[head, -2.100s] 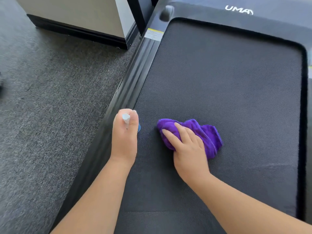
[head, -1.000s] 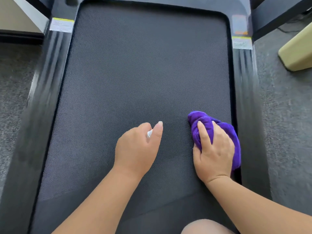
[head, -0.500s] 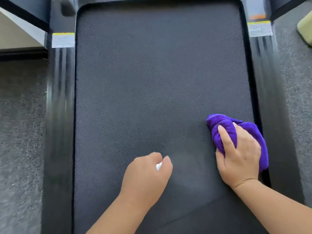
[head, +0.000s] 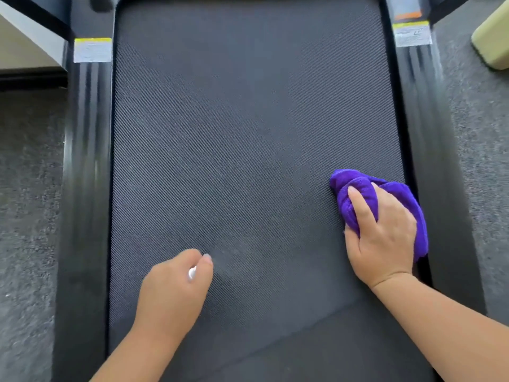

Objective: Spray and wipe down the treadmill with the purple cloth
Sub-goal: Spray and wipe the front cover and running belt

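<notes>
On the right side of the treadmill belt [head: 242,150], just beside the black right side rail [head: 432,161], lies the purple cloth [head: 349,197], bunched into a soft, plush wad. The right hand [head: 385,235] presses on it, fingers curled over the folds. Nearer and to the left, the left hand [head: 173,293] is closed round a small spray bottle [head: 191,272]; only its white tip shows, its contents hidden. Grey carpet [head: 27,216] flanks the machine.
</notes>
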